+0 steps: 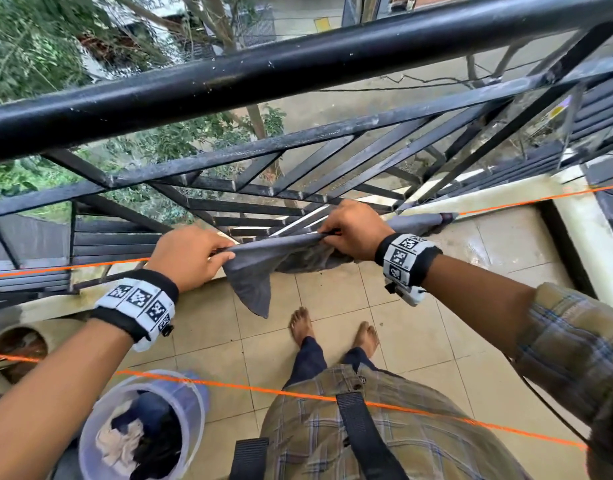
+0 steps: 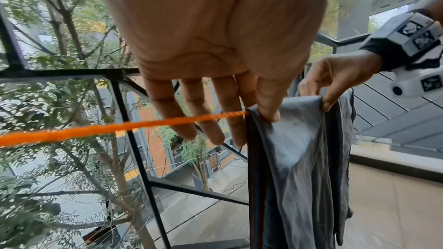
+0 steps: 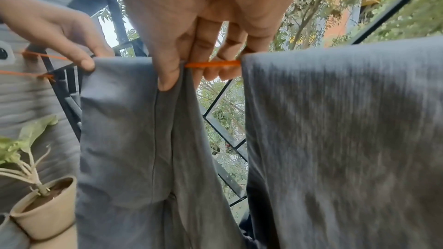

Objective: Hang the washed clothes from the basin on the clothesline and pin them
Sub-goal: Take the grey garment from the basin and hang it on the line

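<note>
On a tiled balcony beside a black metal railing, a person's left hand and right hand each pinched the top fold of a grey garment draped over the orange clothesline. Spreading seemed the step in hand; pinning would come next, though no pegs showed. More washing waited in the clear plastic basin on the floor. No legible writing appeared.
</note>
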The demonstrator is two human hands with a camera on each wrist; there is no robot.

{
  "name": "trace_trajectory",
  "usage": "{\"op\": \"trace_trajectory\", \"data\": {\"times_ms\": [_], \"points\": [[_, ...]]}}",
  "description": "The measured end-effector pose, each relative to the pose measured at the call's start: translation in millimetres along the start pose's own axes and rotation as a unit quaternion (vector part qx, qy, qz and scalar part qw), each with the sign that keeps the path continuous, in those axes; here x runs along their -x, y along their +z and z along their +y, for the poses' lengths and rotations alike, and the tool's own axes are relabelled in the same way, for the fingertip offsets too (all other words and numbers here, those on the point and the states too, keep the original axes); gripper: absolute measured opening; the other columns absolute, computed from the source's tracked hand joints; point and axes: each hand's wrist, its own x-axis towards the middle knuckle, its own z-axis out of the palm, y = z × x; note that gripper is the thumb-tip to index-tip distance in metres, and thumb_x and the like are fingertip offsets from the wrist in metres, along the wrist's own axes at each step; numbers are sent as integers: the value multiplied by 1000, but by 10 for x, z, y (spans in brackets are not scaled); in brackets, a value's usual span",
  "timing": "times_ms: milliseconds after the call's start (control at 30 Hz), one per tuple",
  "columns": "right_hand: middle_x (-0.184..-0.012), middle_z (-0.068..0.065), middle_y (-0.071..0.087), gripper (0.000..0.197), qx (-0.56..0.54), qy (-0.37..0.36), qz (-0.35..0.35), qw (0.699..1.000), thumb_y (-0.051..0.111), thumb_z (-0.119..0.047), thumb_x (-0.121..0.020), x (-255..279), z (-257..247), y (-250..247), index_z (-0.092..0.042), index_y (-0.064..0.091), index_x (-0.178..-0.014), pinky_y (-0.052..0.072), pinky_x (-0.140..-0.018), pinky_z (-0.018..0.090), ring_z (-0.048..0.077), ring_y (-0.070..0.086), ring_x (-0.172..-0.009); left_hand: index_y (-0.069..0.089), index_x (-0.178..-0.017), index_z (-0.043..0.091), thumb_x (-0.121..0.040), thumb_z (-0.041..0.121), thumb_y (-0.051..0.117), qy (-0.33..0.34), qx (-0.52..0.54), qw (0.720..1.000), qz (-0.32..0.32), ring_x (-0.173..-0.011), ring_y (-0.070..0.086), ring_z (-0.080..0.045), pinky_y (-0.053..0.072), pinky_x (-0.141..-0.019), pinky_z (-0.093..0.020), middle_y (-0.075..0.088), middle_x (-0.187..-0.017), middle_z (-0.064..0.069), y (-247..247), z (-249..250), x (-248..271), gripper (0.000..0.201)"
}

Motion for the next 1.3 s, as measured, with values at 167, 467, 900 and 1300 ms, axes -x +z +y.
{"op": "trace_trajectory", "data": {"times_ms": [167, 467, 900, 1300], "points": [[-99, -7, 73, 23, 29, 0, -19, 999, 74, -41, -80, 214, 263, -158, -30, 75, -101, 48, -79, 36, 23, 58, -94, 67, -113, 31, -94, 43, 56, -24, -19, 997, -66, -102, 63, -28, 49, -76, -35, 71, -106, -1, 77, 189, -49, 25], [-109, -3, 73, 29, 43, 102, -74, 991, 64, -45, -87, 573, 828, -412, -32, 72, -112, 53, -83, 38, 26, 66, -101, 39, -148, 30, -95, 36, 57, 35, 65, 994, -82, -129, 51, -25, 44, -103, -41, 52, -145, 1, 60, 539, -367, 56], [-116, -3, 68, 35, 91, 116, -50, 988, 56, -45, -88, 614, 700, -303, -35, 61, -121, 47, -82, 37, 25, 62, -109, 62, -126, 29, -96, 19, 53, 25, 147, 987, -54, -100, 66, -31, 48, -82, -39, 72, -113, -3, 253, 499, -242, 33], [-109, -7, 69, 26, 109, 115, -60, 985, 52, -46, -90, 868, 783, -415, -38, 63, -112, 49, -74, 33, 24, 64, -101, 63, -125, 30, -89, 10, 60, -15, 103, 992, -70, -111, 63, -27, 48, -94, -38, 70, -121, 0, 259, 367, -126, 42]]}}
